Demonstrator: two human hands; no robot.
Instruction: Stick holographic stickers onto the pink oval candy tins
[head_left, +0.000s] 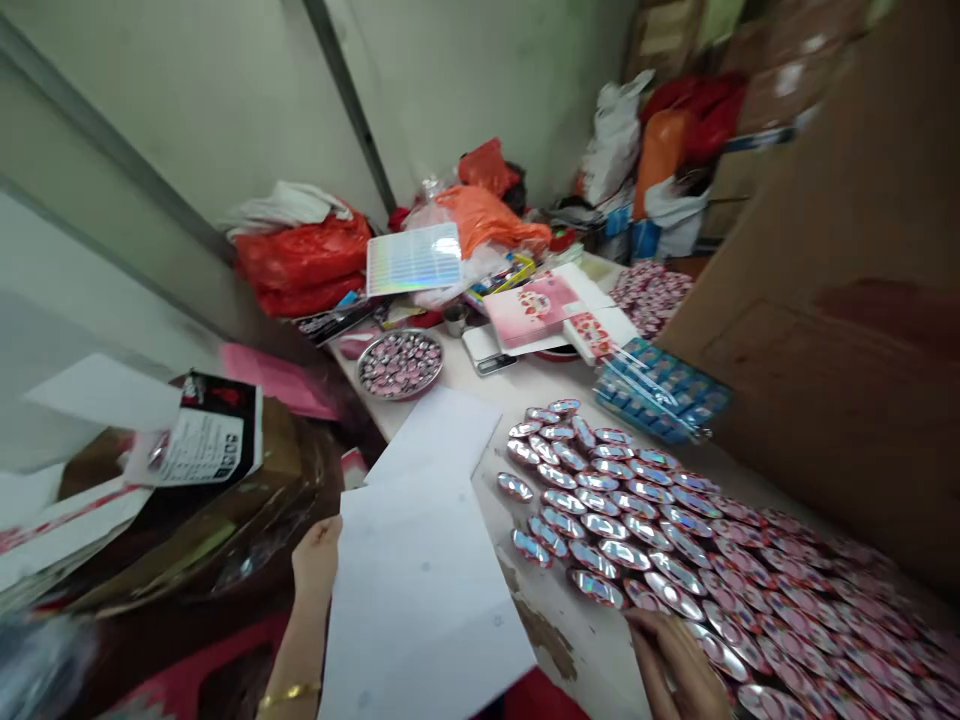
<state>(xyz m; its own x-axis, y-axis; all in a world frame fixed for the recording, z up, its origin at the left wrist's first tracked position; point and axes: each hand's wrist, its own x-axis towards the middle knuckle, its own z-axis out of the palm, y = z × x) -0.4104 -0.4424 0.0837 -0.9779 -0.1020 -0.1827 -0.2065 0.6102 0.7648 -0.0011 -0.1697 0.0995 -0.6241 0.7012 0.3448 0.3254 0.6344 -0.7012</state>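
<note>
My left hand [316, 562] grips the left edge of a large white paper sheet [420, 590] at the near edge of the table, thumb side against the paper. A second white sheet [439, 430] lies just beyond it. My right hand [675, 665] rests at the bottom right on the table, fingers curled beside the nearest of several shiny pink oval stickers [600, 500] laid out in rows. Whether those fingers hold anything is hidden.
A round metal tray [400, 364] of stickers sits further back, near pink boxes [536, 305] and a blue packet [660, 390]. Red and orange plastic bags [304, 255] pile against the wall. A brown cardboard panel [847, 330] stands at right. Boxes and papers [202, 440] clutter the left.
</note>
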